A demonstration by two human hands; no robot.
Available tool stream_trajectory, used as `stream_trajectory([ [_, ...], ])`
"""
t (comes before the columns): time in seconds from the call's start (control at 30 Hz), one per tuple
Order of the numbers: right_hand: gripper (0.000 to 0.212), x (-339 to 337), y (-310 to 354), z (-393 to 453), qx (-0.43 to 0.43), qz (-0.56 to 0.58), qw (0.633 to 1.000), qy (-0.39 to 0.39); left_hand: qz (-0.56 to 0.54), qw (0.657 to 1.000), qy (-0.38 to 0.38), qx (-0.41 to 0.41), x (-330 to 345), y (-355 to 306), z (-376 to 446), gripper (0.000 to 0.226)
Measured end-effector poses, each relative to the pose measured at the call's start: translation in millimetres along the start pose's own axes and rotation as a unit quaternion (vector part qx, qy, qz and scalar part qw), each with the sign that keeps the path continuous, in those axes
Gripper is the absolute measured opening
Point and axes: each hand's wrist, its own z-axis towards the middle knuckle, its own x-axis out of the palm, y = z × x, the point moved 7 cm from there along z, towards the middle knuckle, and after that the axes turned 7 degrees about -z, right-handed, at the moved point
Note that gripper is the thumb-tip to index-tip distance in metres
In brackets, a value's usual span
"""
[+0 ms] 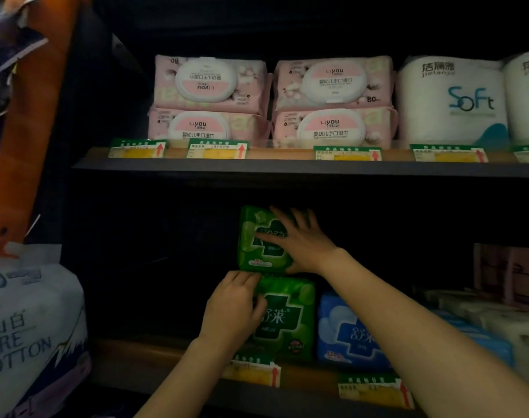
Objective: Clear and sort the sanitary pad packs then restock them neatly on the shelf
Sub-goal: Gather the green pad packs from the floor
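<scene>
Hands (pixel 299 239) half-covering green packs (pixel 284 318), shelf interior dark.

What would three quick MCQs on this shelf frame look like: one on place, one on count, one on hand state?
1. Where is the upper green pack?
A. On the lower green pack
B. On the top shelf
C. On the floor

2. How many pink wipe packs show?
A. Two
B. Four
C. Six

3. How does the right hand lie?
A. Fist
B. Fingers spread on the pack
C. Hanging idle

Key: A, it sits stacked directly above; B, two stacks of two; B, fingers lie straight on its face.
</scene>
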Motion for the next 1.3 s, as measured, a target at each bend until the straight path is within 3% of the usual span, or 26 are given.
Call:
stream_trajectory([
  [0.57, 0.083, 50.9, -18.1, 25.8, 0.023, 0.028, 0.999, -0.001, -0.044, 0.999, 0.022, 0.019, 17.9, -6.2, -6.9, 0.038],
  [0.67, 0.069, 35.6, -14.7, 14.2, 0.03, 0.121, 0.992, -0.02, -0.027, 1.0, 0.013, 0.001, 17.1, -4.7, -6.4, 0.034],
  [0.8, 0.057, 1.8, 1.2, -32.2, 0.01, 0.322, 0.946, -0.035, -0.042, 0.997, 0.048, -0.035, 15.8, -0.8, -4.8, 0.033],
  [0.97, 0.068, 20.4, 38.7, -84.7, -0.007, 0.162, 0.986, 0.05, -0.009, 0.986, 0.157, -0.059, 12.7, -0.2, 3.7, 0.043],
  [1.07, 0.071, 10.9, 46.8, -108.1, 0.009, 0.194, 0.981, -0.002, -0.007, 0.972, 0.204, -0.114, 5.0, 11.7, 3.3, 0.056],
  [1.13, 0.067, -3.0, 52.4, -136.1, -0.001, 0.238, 0.97, -0.052, -0.021, 0.982, 0.129, -0.134, -20.4, 11.5, -7.4, 0.055],
  [1.23, 0.06, -21.6, 71.3, -205.7, -0.047, 0.317, 0.94, -0.113, -0.062, 0.997, -0.018, -0.042, -71.7, -33.3, -54.2, 0.042],
  [1.3, 0.054, -18.6, 88.2, -261.9, -0.081, 0.357, 0.925, -0.105, -0.106, 0.994, -0.014, 0.019, -92.1, -76.5, -111.0, 0.036],
])
